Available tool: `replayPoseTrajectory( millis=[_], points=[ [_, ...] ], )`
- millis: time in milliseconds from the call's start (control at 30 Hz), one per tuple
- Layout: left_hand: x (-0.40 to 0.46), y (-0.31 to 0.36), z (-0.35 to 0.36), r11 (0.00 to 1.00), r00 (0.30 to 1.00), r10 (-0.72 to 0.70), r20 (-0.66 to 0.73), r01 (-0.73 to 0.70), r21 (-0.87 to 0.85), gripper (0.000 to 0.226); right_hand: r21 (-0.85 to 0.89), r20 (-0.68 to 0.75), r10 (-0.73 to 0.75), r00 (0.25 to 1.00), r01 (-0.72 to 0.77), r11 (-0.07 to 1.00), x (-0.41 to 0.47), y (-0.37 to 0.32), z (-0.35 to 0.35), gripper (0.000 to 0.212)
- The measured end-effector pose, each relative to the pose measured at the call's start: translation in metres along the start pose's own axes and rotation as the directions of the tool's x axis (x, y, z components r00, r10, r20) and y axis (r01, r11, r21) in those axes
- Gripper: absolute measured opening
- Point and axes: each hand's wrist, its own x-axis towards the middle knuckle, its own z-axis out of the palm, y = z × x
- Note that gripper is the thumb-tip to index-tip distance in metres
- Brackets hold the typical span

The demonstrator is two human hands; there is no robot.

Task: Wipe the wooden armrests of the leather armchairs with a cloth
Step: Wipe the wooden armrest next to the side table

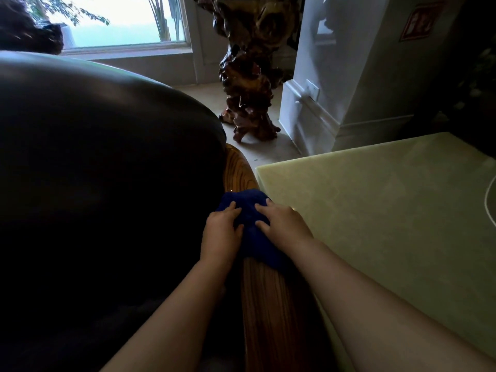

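A dark blue cloth (248, 208) lies bunched on the wooden armrest (264, 304) of a black leather armchair (102, 167). My left hand (221, 234) presses on the cloth's left side, fingers spread over it. On the cloth's right side rests my right hand (283, 224), its fingers also pressing down. The armrest curves away beyond the cloth toward the chair's back (236, 167). The cloth's lower part is tucked between my wrists.
A pale green stone table top (389, 210) stands close against the armrest on the right. A gnarled dark wood stand (249, 84) is on the floor ahead, beside a white wall corner (316, 108). A window (120, 22) is at the back.
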Motion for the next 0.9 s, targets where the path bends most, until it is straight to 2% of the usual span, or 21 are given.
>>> replayPoseTrajectory(
  millis=[67, 133, 233, 300, 400, 667, 900],
  points=[
    [-0.012, 0.002, -0.005, 0.999, 1.0, 0.013, 0.013, -0.014, 0.049, 0.037, -0.095, -0.079, -0.043, 0.996, 0.036, 0.995, -0.013, -0.002, -0.001, 0.03],
    [-0.023, 0.005, -0.018, 0.992, 0.99, 0.073, 0.123, -0.084, 0.089, 0.029, -0.168, -0.054, -0.072, 0.996, 0.062, 0.984, -0.026, -0.009, -0.007, 0.02],
    [-0.033, 0.01, -0.044, 0.991, 0.961, 0.051, 0.271, -0.082, 0.106, 0.02, -0.045, 0.069, -0.062, 0.996, 0.065, 0.997, -0.042, -0.023, -0.024, 0.017],
    [-0.043, 0.013, -0.066, 0.993, 0.948, -0.012, 0.319, -0.025, 0.112, 0.021, 0.049, 0.127, -0.058, 0.99, 0.052, 0.997, -0.054, -0.039, -0.04, 0.018],
    [-0.058, 0.027, -0.119, 0.997, 0.937, -0.034, 0.347, 0.007, 0.078, 0.02, 0.125, 0.155, -0.087, 0.984, 0.068, 0.99, -0.077, -0.068, -0.081, 0.02],
    [-0.096, 0.091, -0.322, 0.998, 0.958, -0.062, 0.281, 0.05, 0.049, 0.016, 0.242, 0.201, -0.273, 0.941, 0.222, 0.945, -0.124, -0.197, -0.238, 0.018],
    [-0.172, 0.137, -0.495, 0.998, 0.989, -0.064, 0.13, 0.06, 0.036, 0.014, 0.214, 0.257, -0.489, 0.833, 0.445, 0.87, -0.168, -0.324, -0.345, 0.018]
  ],
)
